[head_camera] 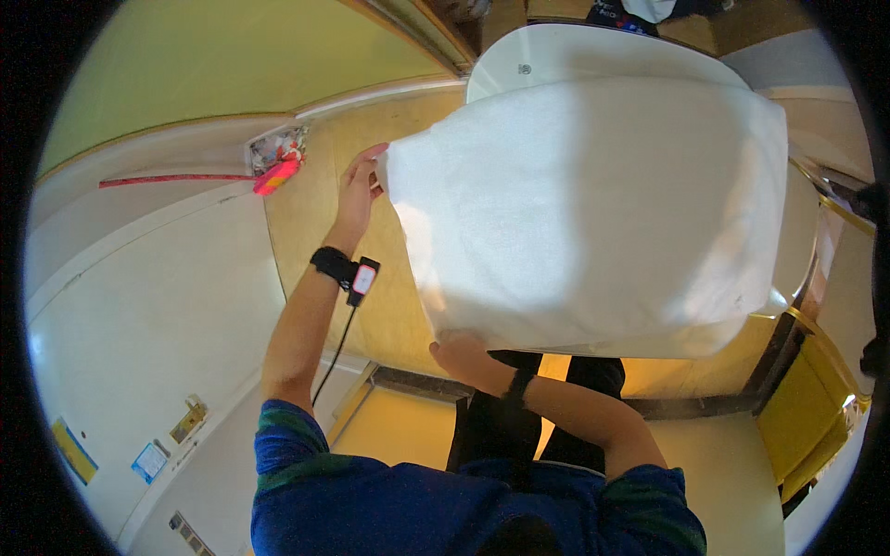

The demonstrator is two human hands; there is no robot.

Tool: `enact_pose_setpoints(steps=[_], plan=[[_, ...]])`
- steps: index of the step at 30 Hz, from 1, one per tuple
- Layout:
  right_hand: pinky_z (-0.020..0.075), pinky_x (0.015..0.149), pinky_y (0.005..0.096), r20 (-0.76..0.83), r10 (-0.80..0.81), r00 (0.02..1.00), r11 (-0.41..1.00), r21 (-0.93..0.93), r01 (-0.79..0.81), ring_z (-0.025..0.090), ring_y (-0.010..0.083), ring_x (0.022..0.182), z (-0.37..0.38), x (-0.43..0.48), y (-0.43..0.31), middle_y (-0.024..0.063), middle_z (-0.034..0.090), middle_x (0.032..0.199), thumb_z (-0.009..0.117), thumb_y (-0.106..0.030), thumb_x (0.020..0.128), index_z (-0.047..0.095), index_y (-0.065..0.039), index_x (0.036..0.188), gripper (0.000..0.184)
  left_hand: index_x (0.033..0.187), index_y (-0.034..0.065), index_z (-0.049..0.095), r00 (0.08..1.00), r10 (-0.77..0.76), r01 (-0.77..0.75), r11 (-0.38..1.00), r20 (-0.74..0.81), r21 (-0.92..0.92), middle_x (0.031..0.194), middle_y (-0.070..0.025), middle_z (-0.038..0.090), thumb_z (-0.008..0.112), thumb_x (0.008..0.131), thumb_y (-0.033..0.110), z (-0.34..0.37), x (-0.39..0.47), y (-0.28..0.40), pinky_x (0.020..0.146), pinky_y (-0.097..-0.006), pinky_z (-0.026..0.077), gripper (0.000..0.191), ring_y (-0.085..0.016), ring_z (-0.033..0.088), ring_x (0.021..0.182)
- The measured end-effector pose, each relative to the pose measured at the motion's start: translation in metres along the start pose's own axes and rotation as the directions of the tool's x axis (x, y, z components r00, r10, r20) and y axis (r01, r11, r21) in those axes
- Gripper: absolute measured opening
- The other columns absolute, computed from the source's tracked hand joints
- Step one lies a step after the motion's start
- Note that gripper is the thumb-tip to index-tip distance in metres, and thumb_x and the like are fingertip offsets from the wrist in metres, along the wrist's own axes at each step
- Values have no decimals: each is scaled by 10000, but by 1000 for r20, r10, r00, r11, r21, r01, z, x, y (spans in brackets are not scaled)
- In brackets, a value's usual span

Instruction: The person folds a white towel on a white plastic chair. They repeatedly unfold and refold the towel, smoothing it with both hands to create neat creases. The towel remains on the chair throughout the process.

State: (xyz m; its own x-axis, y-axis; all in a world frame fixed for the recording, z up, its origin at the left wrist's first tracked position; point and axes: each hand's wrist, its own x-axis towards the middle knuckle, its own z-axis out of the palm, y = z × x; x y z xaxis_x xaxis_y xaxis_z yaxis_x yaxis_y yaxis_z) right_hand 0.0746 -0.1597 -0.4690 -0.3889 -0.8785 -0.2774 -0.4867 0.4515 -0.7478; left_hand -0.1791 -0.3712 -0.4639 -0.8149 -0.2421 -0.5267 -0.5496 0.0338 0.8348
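A broad white cloth (500,208) lies spread over a white table with rounded corners (626,52), whose far edge shows bare beyond it. My left hand (361,177) pinches the cloth's far left corner between thumb and fingers, just off the table's left side. My right hand (462,354) reaches across my body and grips the near left corner. Its fingertips are partly hidden at the cloth's edge. The cloth's left edge runs between both hands, and a shadow falls across its middle.
A pink brush head on a red handle (277,177) rests by the wall at left. A white door (174,292) with a brass latch (189,419) is on that side. Gold-framed yellow chairs (806,410) stand at right. A cable (336,354) hangs from my left wrist device.
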Motion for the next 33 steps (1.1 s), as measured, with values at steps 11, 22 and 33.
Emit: enact_pose_setpoints(steps=[11, 22, 33], plan=[[359, 1123, 492, -688, -41, 725, 998, -63, -2, 504, 340, 1298, -153, -38, 69, 213, 549, 1375, 591, -219, 896, 605, -33, 1266, 415, 1283, 26, 528, 900, 291, -281, 956, -324, 80, 1192, -124, 585, 504, 1057, 145, 57, 44, -82, 926, -318, 486, 257, -203, 572, 1057], [161, 1222, 558, -824, 17, 566, 852, -284, -440, 346, 278, 1468, -296, -93, 279, 99, 420, 1563, 604, -397, 943, 518, -143, 1446, 570, 1176, 2, 589, 736, 631, -390, 692, -246, 607, 1131, -140, 653, 585, 1030, 261, 57, 44, -65, 939, -376, 488, 298, -245, 613, 1034], [194, 1225, 536, -890, 339, 304, 463, -123, -878, 305, 267, 1488, -360, -256, 381, 39, 342, 1613, 349, -486, 1061, 361, -233, 1547, 548, 1205, 12, 596, 811, 535, -236, 669, -236, 705, 1089, -155, 671, 585, 1026, 294, 50, 38, -46, 894, -386, 506, 334, -281, 636, 992]])
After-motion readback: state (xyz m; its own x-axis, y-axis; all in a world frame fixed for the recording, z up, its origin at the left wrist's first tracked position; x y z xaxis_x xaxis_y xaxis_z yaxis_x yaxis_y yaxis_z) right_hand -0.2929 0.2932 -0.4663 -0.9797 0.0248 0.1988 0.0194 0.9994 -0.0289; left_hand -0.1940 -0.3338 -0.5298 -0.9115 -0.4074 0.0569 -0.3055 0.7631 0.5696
